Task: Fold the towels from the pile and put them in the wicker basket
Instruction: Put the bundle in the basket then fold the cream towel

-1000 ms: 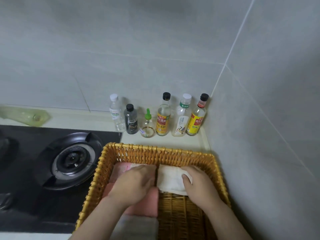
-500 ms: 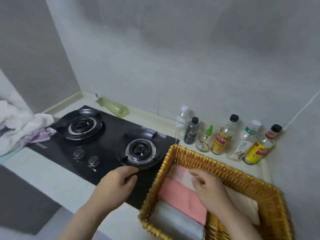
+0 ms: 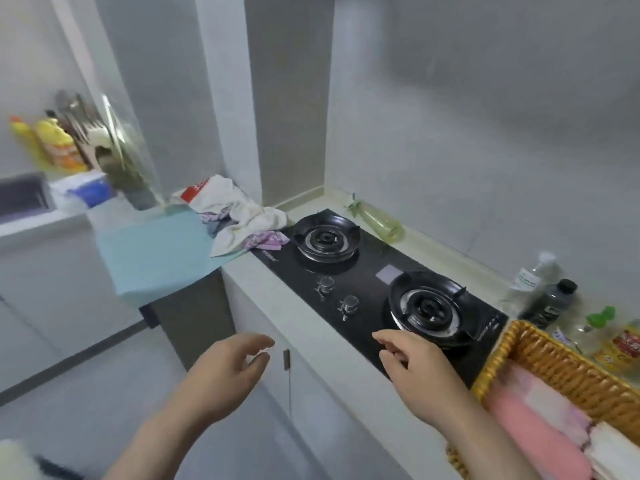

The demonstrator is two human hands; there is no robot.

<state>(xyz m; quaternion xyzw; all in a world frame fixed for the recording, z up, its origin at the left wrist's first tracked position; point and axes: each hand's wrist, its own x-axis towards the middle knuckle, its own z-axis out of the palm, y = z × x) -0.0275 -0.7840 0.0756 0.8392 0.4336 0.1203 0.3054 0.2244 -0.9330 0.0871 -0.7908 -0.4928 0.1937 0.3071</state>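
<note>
Since half a second ago the right hand [image 3: 419,372] has come out of the wicker basket [image 3: 540,362] and now hovers over the near edge of the black hob [image 3: 374,268]. The left hand [image 3: 221,372] has slid off the hob and hangs in front of the cabinet below it. The view has swung left, so the pile shows in full.

The pale counter [image 3: 277,292] carries the hob. Left of the hob a teal cloth [image 3: 156,251] hangs over a lower surface. The wicker basket stands just right of the hob, its corner near the right burner [image 3: 427,306]. The pile of towels [image 3: 242,220], white with some purple, lies crumpled at the hob's far left corner, one edge touching it. In the basket a pink folded towel [image 3: 533,434] lies on the side nearest the hob, with a white folded towel [image 3: 616,452] beyond it.

Both hands hold nothing; their fingers are loosely bent and slightly spread.

Behind the hob lies a green spray bottle [image 3: 381,221] on its side. Several small bottles [image 3: 550,299] stand behind its right end. Two knobs [image 3: 337,294] sit at the hob's front.
</note>
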